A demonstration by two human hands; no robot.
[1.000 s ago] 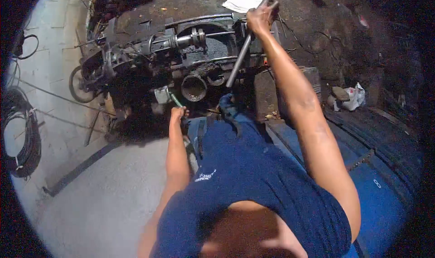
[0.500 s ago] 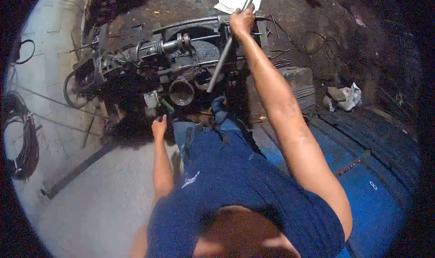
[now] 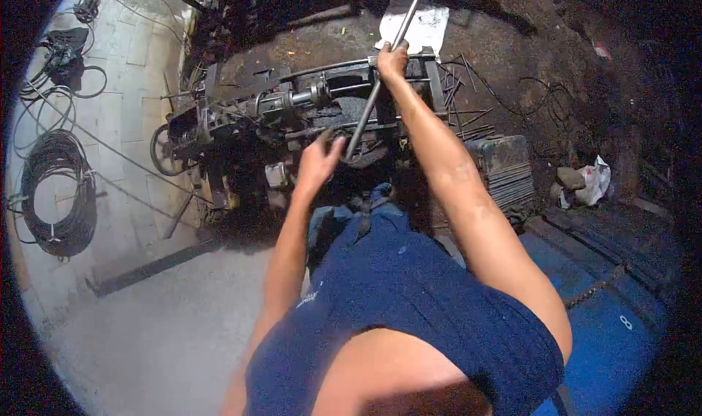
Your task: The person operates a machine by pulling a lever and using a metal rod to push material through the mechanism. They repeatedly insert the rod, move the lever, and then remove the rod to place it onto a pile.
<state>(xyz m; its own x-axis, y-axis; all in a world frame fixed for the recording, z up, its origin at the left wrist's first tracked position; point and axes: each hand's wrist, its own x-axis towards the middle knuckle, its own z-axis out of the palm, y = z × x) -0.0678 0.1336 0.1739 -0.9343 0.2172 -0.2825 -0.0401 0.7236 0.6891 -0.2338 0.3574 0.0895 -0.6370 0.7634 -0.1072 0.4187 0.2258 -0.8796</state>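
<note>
A long metal rod (image 3: pixel 365 116) slants over the right part of a dark, greasy machine (image 3: pixel 292 98). My right hand (image 3: pixel 393 61) is wrapped round the rod in its upper half. The rod's lower end lies just right of my left hand (image 3: pixel 320 159), whose thumb and fingers are spread and somewhat blurred. Some fingers of that hand reach over a dark part at the machine's front edge, and whether they touch it is unclear. White paper (image 3: pixel 428 28) lies on the ground behind the rod's upper end.
A coil of black cable (image 3: pixel 57 193) lies on the pale floor at left. Stacked thin rods or plates (image 3: pixel 510 182) stand right of the machine, near a stone (image 3: pixel 570 178) and a crumpled white bag (image 3: pixel 596 180). A blue surface (image 3: pixel 603 357) is at lower right.
My left hand has moved up and right, close to the rod's lower end, and its fingers have spread. My right hand still grips the rod. The camera view has shifted.
</note>
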